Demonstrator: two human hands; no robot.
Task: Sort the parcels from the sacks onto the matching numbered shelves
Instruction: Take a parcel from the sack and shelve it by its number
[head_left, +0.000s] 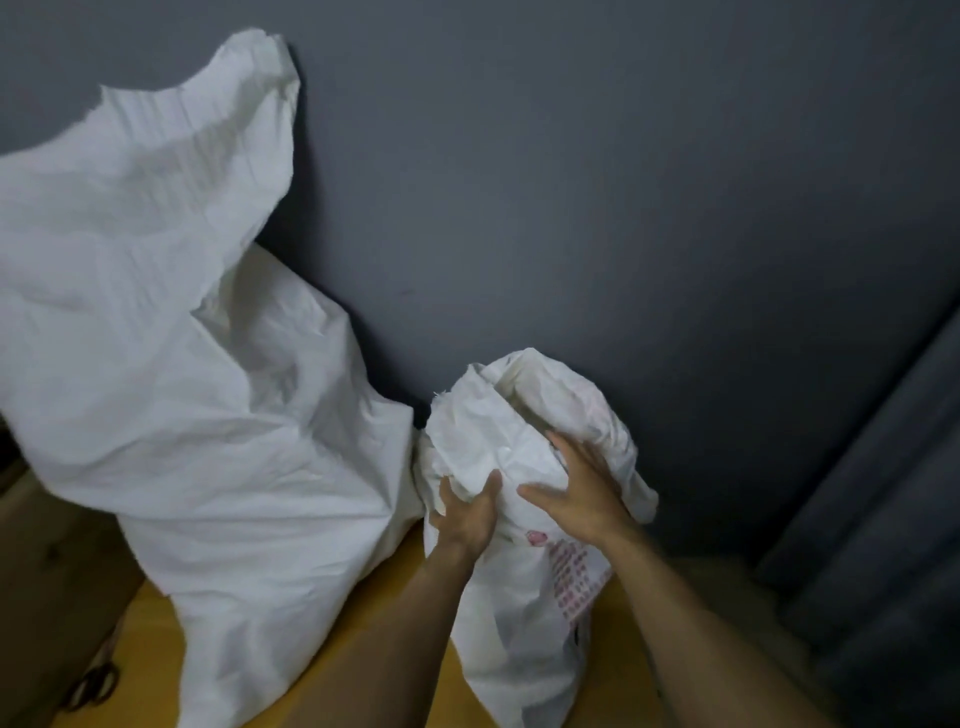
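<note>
Two white sacks, two hands. The large sack (182, 389) stands on the yellow tabletop (150, 649) just left of the small sack (519, 623), touching it. My left hand (470, 512) has a closed grip on a fold of the small sack's near side, below its open mouth. My right hand (576, 493) rests on the fabric right of that fold, fingers straight and spread, holding nothing.

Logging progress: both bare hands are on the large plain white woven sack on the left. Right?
Not quite. The head view shows the left hand and right hand on the smaller white woven sack with red print, on the right.
</note>
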